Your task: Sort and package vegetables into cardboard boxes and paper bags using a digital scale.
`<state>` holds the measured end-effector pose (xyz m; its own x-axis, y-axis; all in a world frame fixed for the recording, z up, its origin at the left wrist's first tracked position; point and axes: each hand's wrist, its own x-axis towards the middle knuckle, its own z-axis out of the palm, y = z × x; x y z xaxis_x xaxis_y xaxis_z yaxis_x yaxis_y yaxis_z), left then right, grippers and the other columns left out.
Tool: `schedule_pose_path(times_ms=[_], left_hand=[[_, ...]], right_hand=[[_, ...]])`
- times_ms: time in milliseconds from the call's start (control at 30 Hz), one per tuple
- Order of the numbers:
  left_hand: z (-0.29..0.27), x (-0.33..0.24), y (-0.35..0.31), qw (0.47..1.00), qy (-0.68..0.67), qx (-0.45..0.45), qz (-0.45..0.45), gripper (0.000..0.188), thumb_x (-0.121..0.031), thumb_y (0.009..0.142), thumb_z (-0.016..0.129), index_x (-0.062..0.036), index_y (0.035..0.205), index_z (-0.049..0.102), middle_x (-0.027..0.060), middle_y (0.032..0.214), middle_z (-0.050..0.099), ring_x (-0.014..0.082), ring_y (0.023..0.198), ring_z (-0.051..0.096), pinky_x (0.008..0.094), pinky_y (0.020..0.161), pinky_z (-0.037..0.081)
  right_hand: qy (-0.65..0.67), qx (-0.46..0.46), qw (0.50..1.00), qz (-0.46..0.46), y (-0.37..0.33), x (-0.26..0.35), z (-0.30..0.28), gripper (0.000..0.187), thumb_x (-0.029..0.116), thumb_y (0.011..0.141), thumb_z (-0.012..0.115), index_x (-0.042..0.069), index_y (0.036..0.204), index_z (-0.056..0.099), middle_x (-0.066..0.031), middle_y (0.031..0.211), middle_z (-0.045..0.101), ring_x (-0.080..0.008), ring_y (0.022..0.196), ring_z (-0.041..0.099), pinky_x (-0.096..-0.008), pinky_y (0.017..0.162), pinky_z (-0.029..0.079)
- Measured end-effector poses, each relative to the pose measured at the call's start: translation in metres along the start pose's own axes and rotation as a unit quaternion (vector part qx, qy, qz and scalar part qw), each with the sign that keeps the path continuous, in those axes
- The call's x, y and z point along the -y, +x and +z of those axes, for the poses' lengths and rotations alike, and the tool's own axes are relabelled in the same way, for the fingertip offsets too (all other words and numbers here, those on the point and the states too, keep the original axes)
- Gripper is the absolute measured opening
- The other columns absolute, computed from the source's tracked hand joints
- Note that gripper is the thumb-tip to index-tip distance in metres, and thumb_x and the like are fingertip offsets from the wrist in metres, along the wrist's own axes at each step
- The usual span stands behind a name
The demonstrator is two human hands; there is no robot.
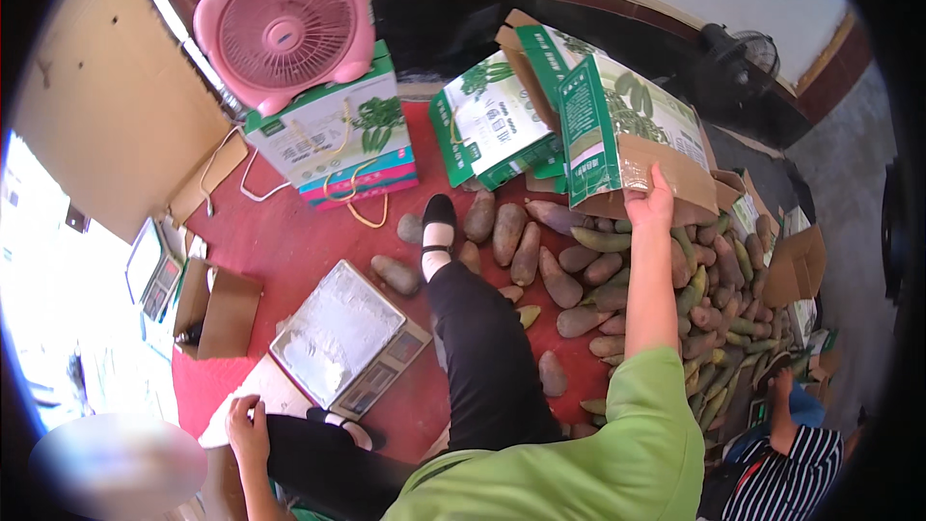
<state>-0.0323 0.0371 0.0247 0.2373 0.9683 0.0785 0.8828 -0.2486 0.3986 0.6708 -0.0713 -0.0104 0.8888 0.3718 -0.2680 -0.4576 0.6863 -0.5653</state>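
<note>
My right arm reaches forward, and my right hand (pixel 654 201) is closed on the brown flap of a green and white cardboard box (pixel 656 121). That box lies tilted, its flaps spread toward me. Below it spreads a big heap of elongated green and reddish fruits (pixel 714 304) that look like mangoes. My left hand (pixel 249 432) rests by my left thigh, loosely bent, fingers apart and with nothing seen in it. Closest to that hand is a scale (pixel 342 333) with a whitish, worn platform.
A pink animal-shaped fan (pixel 285 29) stands on a carton (pixel 338 130). Another green and white box (pixel 492 116) lies beside the held one. A small brown box (pixel 220 314) sits at left. A black fan (pixel 743 63) is at the back right. Another person (pixel 786 468) in stripes is at lower right.
</note>
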Motion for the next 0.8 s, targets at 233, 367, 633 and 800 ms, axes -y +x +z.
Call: schedule_pose_path(times_ms=[233, 367, 633, 800], left_hand=[[-0.012, 0.005, -0.019, 0.999, -0.013, -0.009, -0.040, 0.013, -0.011, 0.082, 0.059, -0.0005, 0.089, 0.063, 0.0143, 0.085, 0.062, 0.0325, 0.080, 0.060, 0.0391, 0.069, 0.046], [-0.018, 0.008, -0.026, 0.999, -0.013, -0.030, -0.027, 0.013, -0.012, 0.082, 0.060, -0.0016, 0.089, 0.063, 0.0137, 0.086, 0.062, 0.0321, 0.080, 0.060, 0.0383, 0.070, 0.047], [-0.023, 0.020, -0.040, 0.997, -0.015, -0.068, -0.015, 0.014, -0.013, 0.083, 0.060, -0.0028, 0.091, 0.063, 0.0135, 0.088, 0.063, 0.0318, 0.078, 0.062, 0.0382, 0.069, 0.048], [-0.025, 0.022, -0.046, 0.996, -0.017, -0.081, -0.027, 0.013, -0.014, 0.083, 0.060, -0.0031, 0.091, 0.064, 0.0128, 0.089, 0.063, 0.0315, 0.080, 0.062, 0.0376, 0.071, 0.048]], right_hand=[[-0.187, 0.064, 0.978, -0.062, -0.105, -0.033, 0.035, 0.039, 0.010, 0.087, 0.062, 0.000, 0.122, 0.050, -0.0080, 0.115, 0.058, -0.0218, 0.100, 0.059, -0.0360, 0.086, 0.049], [-0.320, 0.185, 0.921, -0.127, -0.160, -0.051, 0.049, 0.038, 0.007, 0.084, 0.066, -0.003, 0.119, 0.054, -0.0065, 0.112, 0.060, -0.0161, 0.095, 0.058, -0.0299, 0.082, 0.047], [-0.513, 0.476, 0.706, -0.111, -0.229, -0.102, 0.099, 0.017, 0.006, 0.084, 0.062, -0.004, 0.098, 0.064, -0.0055, 0.097, 0.066, -0.0115, 0.088, 0.060, -0.0264, 0.077, 0.046], [-0.589, 0.625, 0.489, -0.155, -0.260, -0.167, 0.116, 0.019, 0.014, 0.080, 0.062, 0.003, 0.096, 0.065, -0.0153, 0.085, 0.064, -0.0329, 0.084, 0.061, -0.0387, 0.073, 0.047]])
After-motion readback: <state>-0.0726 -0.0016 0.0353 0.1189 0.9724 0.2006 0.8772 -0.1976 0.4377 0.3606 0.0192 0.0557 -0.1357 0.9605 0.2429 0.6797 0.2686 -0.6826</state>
